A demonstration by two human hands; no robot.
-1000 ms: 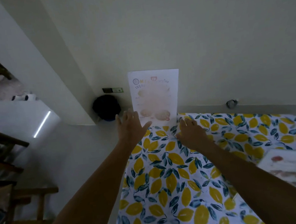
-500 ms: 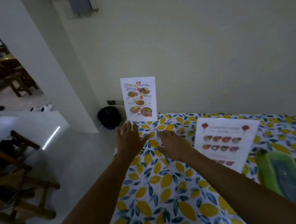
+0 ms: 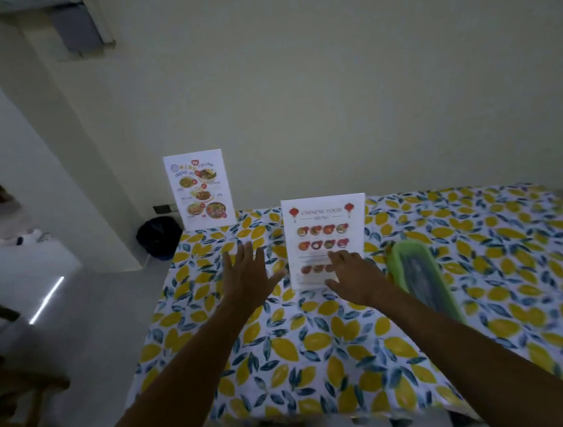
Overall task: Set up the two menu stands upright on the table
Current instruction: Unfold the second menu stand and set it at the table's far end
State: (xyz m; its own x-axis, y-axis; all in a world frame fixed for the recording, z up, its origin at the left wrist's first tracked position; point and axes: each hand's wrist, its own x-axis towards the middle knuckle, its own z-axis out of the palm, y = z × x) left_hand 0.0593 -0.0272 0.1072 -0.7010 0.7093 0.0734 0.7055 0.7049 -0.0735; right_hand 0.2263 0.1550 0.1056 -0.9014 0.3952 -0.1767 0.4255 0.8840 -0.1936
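Menu stands are numbering two on the bench (image 3: 320, 347), which is wearing a cloth printed with yellow lemons and blue leaves. One menu stand (image 3: 200, 190) is standing upright at the far left corner, right at the bench edge where the cloth is dropping toward the floor. The second, the Chinese food menu stand (image 3: 325, 233), is standing further in, near the middle of the far half, facing the person and leaning back a little.

Two bare hands are reaching out over the cloth. The left hand (image 3: 247, 278) is hovering flat with its fingers (image 3: 248, 256) spread wide, gripping nothing, in the open stretch between the two stands and just beside the nearer one. The right hand (image 3: 353, 277) is lying over the lower right part of the Chinese food menu stand, fingers (image 3: 335, 255) loosely extended against the sheet; whether they are closing on its edge cannot be told.

One green tray (image 3: 420, 279) is lying lengthwise just right of that hand, close to the stand's lower corner. Beyond it the right side of the bench is running open to its far edge against the wall. One dark bin (image 3: 158, 237) is sitting on the floor below the left corner.
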